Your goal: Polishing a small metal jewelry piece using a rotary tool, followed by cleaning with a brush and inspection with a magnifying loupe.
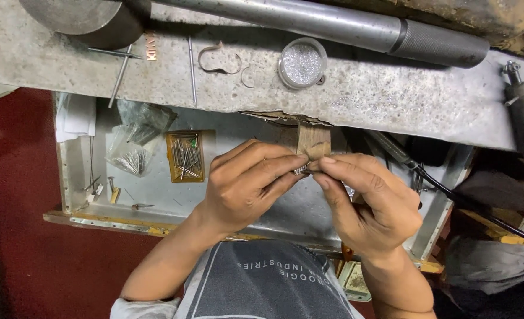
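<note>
Closest to the person, above the grey shirt, the left hand (247, 183) and the right hand (368, 201) meet in the middle of the view. Between them sits a small silvery piece (300, 171), tiny and glinting; I cannot tell just what it is. The left grip is pressed together on it, thumb and forefinger pinching its left end. The right grip pinches too, fingertips closed at its right end, perhaps on a thin tool, though that is hidden.

The piece rests right against the foot of the wooden peg (314, 142), which juts out at twelve o'clock from the hands. To my eye, doing this well means keeping the piece braced on that peg, both pinches firm but light, wrists steady, so nothing so small slips down into the metal tray (155, 189) below.

At nine o'clock in the tray lies a yellow box of thin steel bits (185, 156), and beyond it a clear bag of more bits (133, 155). Farther off, on the grey worn surface (392, 94), stands a round dish of silver filings (301, 62) at twelve o'clock, a bent wire (217, 59) beside it, and a long dark bar (333, 23) past that.
</note>
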